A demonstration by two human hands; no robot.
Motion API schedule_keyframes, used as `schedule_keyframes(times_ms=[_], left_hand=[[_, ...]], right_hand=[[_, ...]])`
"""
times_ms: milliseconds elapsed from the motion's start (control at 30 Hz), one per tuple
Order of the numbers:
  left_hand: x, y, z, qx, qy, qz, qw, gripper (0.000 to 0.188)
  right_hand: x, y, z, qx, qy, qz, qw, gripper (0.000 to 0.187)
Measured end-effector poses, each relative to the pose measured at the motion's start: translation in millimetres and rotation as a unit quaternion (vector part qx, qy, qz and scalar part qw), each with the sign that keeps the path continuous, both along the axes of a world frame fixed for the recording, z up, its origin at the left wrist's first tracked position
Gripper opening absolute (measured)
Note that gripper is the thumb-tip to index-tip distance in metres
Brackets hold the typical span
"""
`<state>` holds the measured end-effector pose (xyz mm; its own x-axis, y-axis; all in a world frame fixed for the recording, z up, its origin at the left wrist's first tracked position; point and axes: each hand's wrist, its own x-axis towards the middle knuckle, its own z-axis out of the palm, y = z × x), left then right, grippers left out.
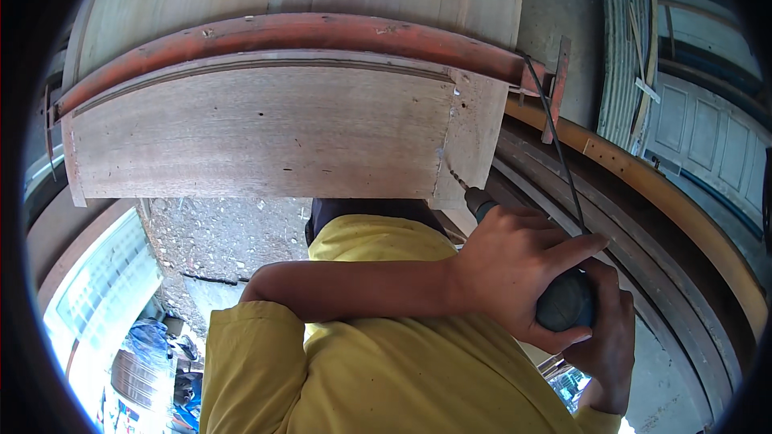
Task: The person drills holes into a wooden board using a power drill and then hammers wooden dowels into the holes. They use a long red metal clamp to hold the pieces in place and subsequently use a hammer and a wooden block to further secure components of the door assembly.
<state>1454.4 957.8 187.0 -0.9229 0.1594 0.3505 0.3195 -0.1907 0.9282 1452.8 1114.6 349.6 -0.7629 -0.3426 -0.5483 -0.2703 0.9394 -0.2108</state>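
Both my hands are closed round a dark power drill [565, 301] at the right. My left hand [511, 269] comes across my body and wraps over the top of the drill. Behind and below it, my right hand [609, 337] grips the drill's rear, its fingers partly hidden. A thin twist bit [458, 180] points up and left, its tip at the right end of a wooden panel [265, 133], near a joint line. Whether the tip has entered the wood I cannot tell. A black cord [560, 145] runs down to the hands.
A long red metal bar [322, 30] crosses the woodwork, with an upright end piece [556, 88] at the right. Dark long beams [643, 257] and an orange-brown plank [643, 173] lie to the right. Beyond are corrugated sheets [618, 56] and a pale panelled door [708, 124].
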Motion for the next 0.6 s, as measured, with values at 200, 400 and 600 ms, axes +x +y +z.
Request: schedule_keyframes(times_ms=[200,400,600], left_hand=[[2.9,1.6,-1.6,-0.006,-0.001,0.010,1.000,0.087],[1.5,-0.2,-1.9,-0.029,-0.013,-0.002,1.000,0.088],[-1.8,-1.3,-5.5,0.003,-0.012,0.027,1.000,0.086]], right_hand=[[2.1,1.4,-2.1,0.014,-0.004,0.004,1.000,0.078],[-4.1,-0.4,-10.2,-0.028,-0.045,-0.039,0.998,0.074],[-7.4,-3.2,-12.6,-0.033,-0.058,-0.029,0.997,0.072]])
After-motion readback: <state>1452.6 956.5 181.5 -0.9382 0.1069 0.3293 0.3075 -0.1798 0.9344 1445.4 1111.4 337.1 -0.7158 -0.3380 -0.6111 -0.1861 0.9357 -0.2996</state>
